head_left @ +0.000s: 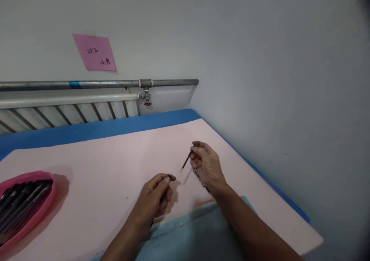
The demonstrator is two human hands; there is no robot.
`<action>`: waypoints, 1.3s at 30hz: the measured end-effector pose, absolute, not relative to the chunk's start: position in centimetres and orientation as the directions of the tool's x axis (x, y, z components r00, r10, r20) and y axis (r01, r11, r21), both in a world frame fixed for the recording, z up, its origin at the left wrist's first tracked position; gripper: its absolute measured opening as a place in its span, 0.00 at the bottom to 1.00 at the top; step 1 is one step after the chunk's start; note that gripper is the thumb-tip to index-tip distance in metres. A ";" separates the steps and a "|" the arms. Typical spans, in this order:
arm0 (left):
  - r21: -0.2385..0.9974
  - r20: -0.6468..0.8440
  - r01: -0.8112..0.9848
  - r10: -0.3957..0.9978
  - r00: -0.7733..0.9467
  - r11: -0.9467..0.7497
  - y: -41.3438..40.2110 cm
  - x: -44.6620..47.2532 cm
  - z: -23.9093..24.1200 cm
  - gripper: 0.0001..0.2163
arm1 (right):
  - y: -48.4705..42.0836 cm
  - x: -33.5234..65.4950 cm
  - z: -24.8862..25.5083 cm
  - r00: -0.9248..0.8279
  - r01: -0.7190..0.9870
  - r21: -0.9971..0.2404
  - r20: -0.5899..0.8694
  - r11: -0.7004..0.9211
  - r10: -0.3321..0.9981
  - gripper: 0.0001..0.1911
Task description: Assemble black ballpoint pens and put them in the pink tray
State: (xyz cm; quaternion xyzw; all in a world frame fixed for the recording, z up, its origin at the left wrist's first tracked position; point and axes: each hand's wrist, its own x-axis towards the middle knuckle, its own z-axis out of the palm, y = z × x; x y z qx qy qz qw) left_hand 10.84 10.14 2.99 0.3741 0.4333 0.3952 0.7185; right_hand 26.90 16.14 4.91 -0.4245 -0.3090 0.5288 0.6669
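Note:
Between the thumb and fingers of my right hand (206, 162) is a thin dark pen refill (186, 161), slanting down to the left with a yellow bit near its lower end. A clear and dark pen part (200, 177) shows beneath that hand; whether the hand holds it or it lies on the table I cannot tell. My left hand (158, 193) pinches a small black piece (169, 176), mostly hidden by the fingertips. A dark tip (152, 224) pokes out below the left palm, its kind unclear. The two hands are apart, with the refill's lower end between them.
A pink basket (53, 199) full of dark pens (23, 201) stands at the left. Pale pink sheeting (101, 176) covers the blue table (86, 133). Behind are a radiator (66, 112) and pipe (115, 84); a wall (274, 99) borders the right side.

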 end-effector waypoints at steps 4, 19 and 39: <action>0.881 -0.325 -0.230 0.881 0.343 0.414 9.8 11.0 3.1 0.13 | 15.9 26.6 5.0 0.290 -0.459 -0.880 -0.016 0.124 0.957 0.10; 0.886 -0.321 -0.233 0.892 0.319 0.402 9.6 11.0 3.1 0.14 | 15.8 26.6 4.7 0.238 -0.446 -0.890 -0.022 0.089 0.971 0.09; 0.908 -0.309 -0.200 0.911 0.275 0.368 10.1 10.4 3.1 0.14 | 15.4 29.4 5.3 0.090 0.211 -0.977 0.029 0.010 0.996 0.09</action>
